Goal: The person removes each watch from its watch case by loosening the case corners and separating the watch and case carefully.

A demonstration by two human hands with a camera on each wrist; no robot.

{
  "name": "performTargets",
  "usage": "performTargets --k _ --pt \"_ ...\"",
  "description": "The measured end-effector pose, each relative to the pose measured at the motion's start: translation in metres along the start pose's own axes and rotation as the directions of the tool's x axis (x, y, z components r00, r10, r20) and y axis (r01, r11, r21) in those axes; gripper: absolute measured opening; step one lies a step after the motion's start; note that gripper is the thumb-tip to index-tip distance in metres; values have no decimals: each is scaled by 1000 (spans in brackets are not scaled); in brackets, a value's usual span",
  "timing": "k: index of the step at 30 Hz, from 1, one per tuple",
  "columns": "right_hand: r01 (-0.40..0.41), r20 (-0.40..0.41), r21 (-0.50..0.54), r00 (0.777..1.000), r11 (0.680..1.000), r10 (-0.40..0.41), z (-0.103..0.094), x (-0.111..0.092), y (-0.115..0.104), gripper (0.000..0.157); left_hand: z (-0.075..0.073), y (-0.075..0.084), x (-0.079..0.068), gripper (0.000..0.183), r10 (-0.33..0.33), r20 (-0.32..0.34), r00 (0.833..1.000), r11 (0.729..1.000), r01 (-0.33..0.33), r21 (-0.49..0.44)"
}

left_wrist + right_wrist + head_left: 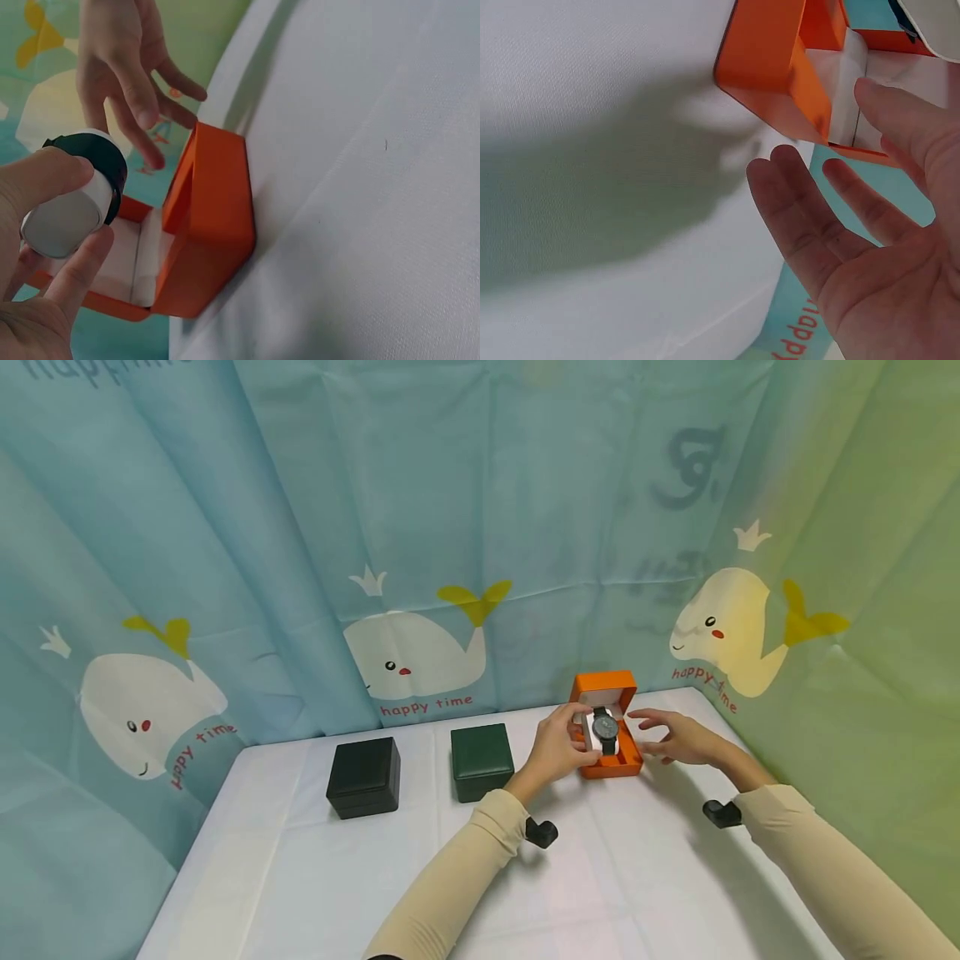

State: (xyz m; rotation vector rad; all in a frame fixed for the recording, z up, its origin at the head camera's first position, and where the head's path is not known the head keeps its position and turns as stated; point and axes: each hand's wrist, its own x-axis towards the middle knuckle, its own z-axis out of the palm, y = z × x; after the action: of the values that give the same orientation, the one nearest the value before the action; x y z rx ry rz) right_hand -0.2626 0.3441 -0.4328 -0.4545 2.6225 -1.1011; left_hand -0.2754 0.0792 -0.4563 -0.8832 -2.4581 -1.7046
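My left hand (557, 745) pinches a white watch cushion (66, 217) between thumb and fingers. A watch (605, 728) with a dark face and a dark green strap (97, 154) is wrapped around that cushion. Both are held above an orange watch box (611, 770), whose lid stands raised at the back and shows a white lining. To the right of the box, my right hand (681, 739) hovers with spread, slightly bent fingers and an empty palm, as the right wrist view shows.
A dark green box (482, 752) with its lid down stands left of the orange one. Farther left is a black box (364, 777), its lid also down. The white tabletop (360, 885) meets a whale-print curtain (420, 527) behind and at the sides.
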Motion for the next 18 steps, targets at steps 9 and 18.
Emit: performTargets --k 9,18 --pt "11 2 4 1000 1000 -11 1 -1 -5 62 4 -1 -1 67 -2 8 1000 1000 2 -10" --pt "32 -1 14 999 999 -32 1 -5 -10 64 5 -1 -2 67 -13 11 1000 1000 13 -15"
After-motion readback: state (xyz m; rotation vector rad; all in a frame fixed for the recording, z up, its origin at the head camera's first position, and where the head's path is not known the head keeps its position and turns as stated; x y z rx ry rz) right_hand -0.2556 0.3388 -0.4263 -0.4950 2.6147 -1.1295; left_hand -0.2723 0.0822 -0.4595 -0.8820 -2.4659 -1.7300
